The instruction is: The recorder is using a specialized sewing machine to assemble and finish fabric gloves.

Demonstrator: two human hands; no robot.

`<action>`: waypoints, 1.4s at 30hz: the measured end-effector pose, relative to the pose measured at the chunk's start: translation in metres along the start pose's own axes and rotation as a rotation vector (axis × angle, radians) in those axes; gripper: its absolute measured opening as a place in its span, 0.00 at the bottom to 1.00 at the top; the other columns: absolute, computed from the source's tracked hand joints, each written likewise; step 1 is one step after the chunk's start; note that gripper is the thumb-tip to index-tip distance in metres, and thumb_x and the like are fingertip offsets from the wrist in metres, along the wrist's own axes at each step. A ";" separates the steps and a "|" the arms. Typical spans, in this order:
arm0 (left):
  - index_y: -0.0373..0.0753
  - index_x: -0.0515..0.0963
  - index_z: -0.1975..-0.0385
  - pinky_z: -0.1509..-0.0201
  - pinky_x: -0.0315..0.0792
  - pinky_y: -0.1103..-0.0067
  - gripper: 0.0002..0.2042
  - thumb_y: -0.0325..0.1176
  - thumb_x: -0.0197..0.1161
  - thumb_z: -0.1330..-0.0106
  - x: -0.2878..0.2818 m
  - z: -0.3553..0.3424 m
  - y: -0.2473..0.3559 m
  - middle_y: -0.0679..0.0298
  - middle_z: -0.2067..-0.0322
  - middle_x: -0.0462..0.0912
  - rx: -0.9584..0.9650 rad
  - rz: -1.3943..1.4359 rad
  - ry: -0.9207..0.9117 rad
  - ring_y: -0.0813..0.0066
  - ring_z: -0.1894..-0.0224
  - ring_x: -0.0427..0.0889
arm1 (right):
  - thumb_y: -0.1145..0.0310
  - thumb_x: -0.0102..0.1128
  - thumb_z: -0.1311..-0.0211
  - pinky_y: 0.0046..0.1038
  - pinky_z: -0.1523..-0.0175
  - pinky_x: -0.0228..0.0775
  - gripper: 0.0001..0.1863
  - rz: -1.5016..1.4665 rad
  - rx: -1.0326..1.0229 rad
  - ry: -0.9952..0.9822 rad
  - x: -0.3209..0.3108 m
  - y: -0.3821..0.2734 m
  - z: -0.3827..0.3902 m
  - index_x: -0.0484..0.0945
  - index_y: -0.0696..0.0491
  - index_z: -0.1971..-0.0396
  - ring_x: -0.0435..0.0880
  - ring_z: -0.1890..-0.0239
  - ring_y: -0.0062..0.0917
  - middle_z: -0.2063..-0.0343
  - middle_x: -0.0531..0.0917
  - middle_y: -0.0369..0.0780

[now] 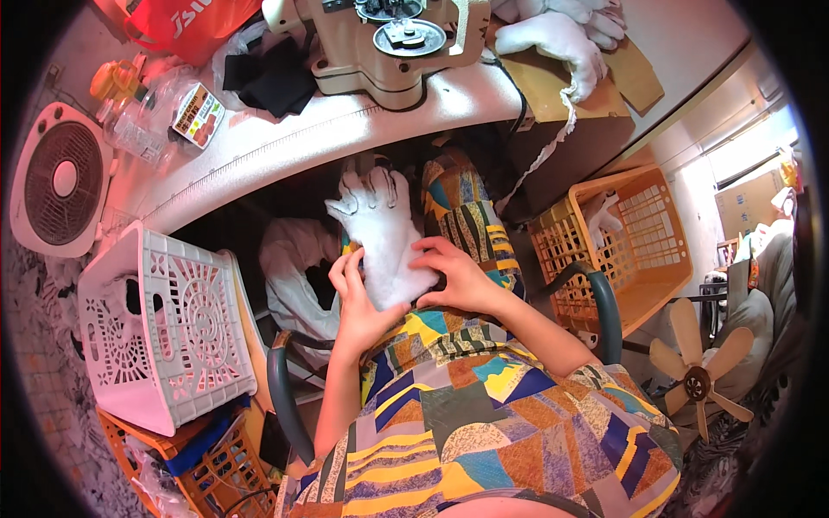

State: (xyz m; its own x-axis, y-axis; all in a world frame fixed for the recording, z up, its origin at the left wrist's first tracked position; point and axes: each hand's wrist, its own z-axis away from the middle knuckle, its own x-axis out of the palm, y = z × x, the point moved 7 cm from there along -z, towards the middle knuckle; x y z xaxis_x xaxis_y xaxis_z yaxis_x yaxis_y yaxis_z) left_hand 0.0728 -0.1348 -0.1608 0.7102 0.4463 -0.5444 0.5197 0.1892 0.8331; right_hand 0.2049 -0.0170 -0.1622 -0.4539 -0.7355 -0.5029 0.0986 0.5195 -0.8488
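Note:
A white fluffy glove (384, 229) lies over my lap, its fingers pointing away from me and dark lines running round the fingertips. My left hand (358, 293) holds the left side of its cuff end, thumb along the near edge and fingers bent at the side. On the opposite side, my right hand (458, 276) has its fingers over the glove's right edge and its thumb close to the cuff corner. Beyond the glove stands a beige sewing machine (371, 60) with round metal discs on top, on a white worktable (345, 129).
More white fluffy pieces (553, 43) lie on cardboard at the far right. An orange basket (635, 250) stands right, a white plastic crate (173, 328) left. Chair armrests (289, 406) flank me. A box fan (65, 177), a clear jar (134, 129) and black cloth (272, 78) sit far left.

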 end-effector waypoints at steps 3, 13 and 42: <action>0.38 0.56 0.36 0.40 0.68 0.67 0.45 0.20 0.71 0.59 -0.003 0.008 0.010 0.50 0.40 0.50 -0.043 -0.126 0.080 0.51 0.44 0.70 | 0.76 0.68 0.57 0.30 0.48 0.73 0.16 -0.016 0.011 0.064 -0.003 0.002 -0.001 0.83 0.55 0.63 0.78 0.48 0.36 0.51 0.78 0.42; 0.33 0.76 0.62 0.45 0.70 0.72 0.13 0.15 0.57 0.48 -0.021 -0.003 0.022 0.55 0.59 0.77 0.082 -0.021 0.427 0.58 0.51 0.77 | 0.76 0.65 0.57 0.38 0.45 0.66 0.16 0.076 -0.037 0.301 -0.020 -0.019 -0.020 0.80 0.54 0.63 0.74 0.54 0.42 0.62 0.79 0.42; 0.34 0.78 0.64 0.54 0.71 0.75 0.11 0.22 0.68 0.48 -0.051 -0.035 0.151 0.56 0.61 0.77 0.679 -0.029 0.758 0.64 0.60 0.78 | 0.77 0.62 0.55 0.32 0.63 0.71 0.18 0.388 -0.413 0.855 -0.091 -0.119 -0.018 0.80 0.60 0.59 0.76 0.68 0.34 0.71 0.74 0.42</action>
State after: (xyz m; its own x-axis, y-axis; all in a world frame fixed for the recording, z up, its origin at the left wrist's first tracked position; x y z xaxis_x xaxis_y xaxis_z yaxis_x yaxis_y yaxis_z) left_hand 0.0987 -0.0986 -0.0034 0.3277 0.9308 -0.1618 0.8593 -0.2225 0.4605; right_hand 0.2191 -0.0038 -0.0125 -0.9510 -0.0131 -0.3089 0.1335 0.8837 -0.4486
